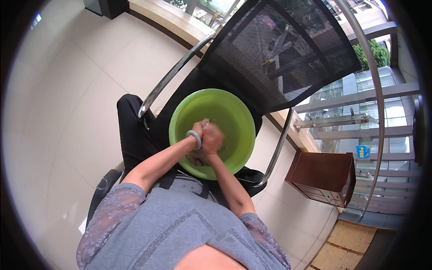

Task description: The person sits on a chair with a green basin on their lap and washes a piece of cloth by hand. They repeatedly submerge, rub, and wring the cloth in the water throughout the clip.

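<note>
A round green plastic basin [250,135] holding water sits on the seat of a black mesh-back chair [266,57] in front of me. Inside it, my left hand [198,130], with a pale bangle [194,139] at the wrist, is closed around a bunched, light-coloured cloth [205,122]. Pressed against it from the right is my right hand [213,137], blurred by motion and also gripping the cloth. Most of the cloth is hidden by my hands and wrists. More of the fabric shows below my wrists, near the basin's near side.
Chrome armrests flank the basin, the left one [175,72] and the right one [278,148]. A dark brown wooden cabinet [324,165] stands on the tiled floor [77,101] to the right. Beyond the chair runs a stone ledge [162,17], with a metal railing [376,87] at the right.
</note>
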